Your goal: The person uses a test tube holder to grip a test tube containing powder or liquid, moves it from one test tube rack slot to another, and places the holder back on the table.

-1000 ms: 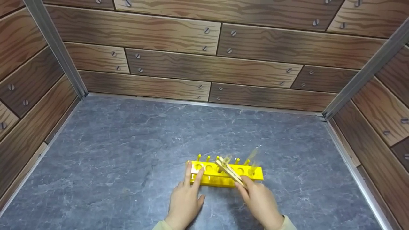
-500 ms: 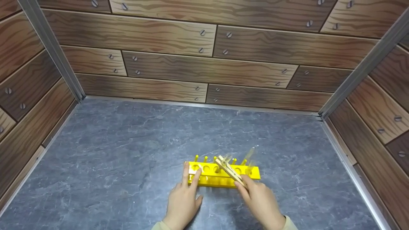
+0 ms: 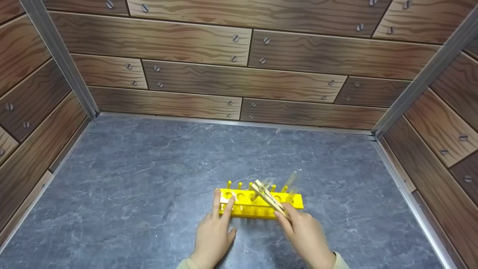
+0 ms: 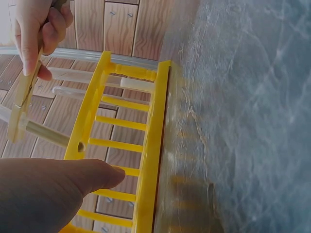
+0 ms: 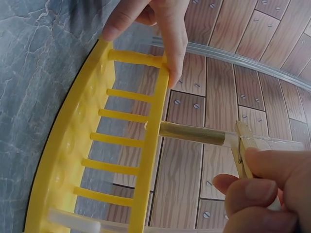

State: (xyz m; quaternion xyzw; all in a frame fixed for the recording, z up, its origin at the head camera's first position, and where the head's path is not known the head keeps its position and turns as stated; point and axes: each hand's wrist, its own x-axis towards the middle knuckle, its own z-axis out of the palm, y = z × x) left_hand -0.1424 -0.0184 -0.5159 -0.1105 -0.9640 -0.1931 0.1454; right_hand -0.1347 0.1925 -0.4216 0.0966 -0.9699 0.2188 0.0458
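My right hand (image 3: 308,235) pinches a wooden test tube clamp (image 3: 272,198) near its rear end. Held in the clamp's jaws is a glass test tube (image 5: 192,132) with brownish-yellow liquid in its lower part. The tube's bottom end is right at a hole in the top plate of a yellow test tube rack (image 3: 242,213). At the rack's left end, my left hand (image 3: 213,235) rests with two fingers stretched onto the top plate. Its thumb (image 4: 97,175) extends along the rack's near side in the left wrist view.
Two other clear tubes stand at the rack's right end; one tube (image 4: 70,75) has white stuff at its bottom (image 4: 136,85). Yellow pegs (image 3: 229,184) line the rack's back. The grey marbled tabletop (image 3: 149,168) is bordered by wood-patterned walls (image 3: 194,45) and metal edging.
The head view has shifted slightly. Both hands, the clamp with its tube and the rack keep nearly the same places relative to one another.
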